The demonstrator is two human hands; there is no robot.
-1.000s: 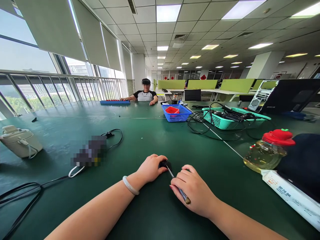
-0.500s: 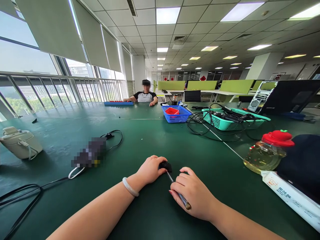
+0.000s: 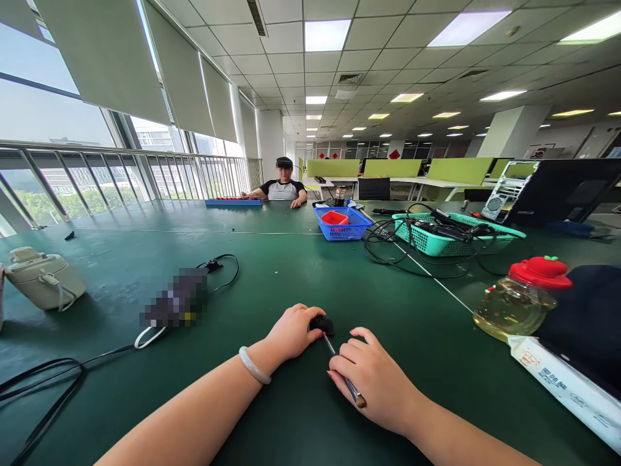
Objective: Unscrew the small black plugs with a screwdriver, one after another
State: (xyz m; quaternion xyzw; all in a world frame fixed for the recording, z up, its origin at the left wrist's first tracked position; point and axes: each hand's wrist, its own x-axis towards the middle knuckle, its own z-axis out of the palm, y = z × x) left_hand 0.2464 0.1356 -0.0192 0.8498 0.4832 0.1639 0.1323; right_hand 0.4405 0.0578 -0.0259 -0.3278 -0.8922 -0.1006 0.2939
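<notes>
My left hand [image 3: 291,331] rests on the green table [image 3: 301,272] with its fingers closed round a small black object [image 3: 322,322]. A pale bangle sits on that wrist. My right hand [image 3: 376,382] lies just to the right, fingers curled on a thin metal tool with a brownish handle end [image 3: 348,383]. The tool's tip points up and left and meets the black object. What the black object is stays partly hidden under my left fingers.
A blurred dark item with a cable [image 3: 179,299] lies to the left, a cream pouch [image 3: 44,279] farther left. A blue basket [image 3: 342,224] and a teal basket of cables [image 3: 446,235] stand behind. A red-capped bottle [image 3: 521,299] and a box [image 3: 563,386] sit right. Another person [image 3: 283,184] sits far across.
Both hands stay almost still on the black object; the right hand and tool have shifted only slightly. The view has drifted a little.
</notes>
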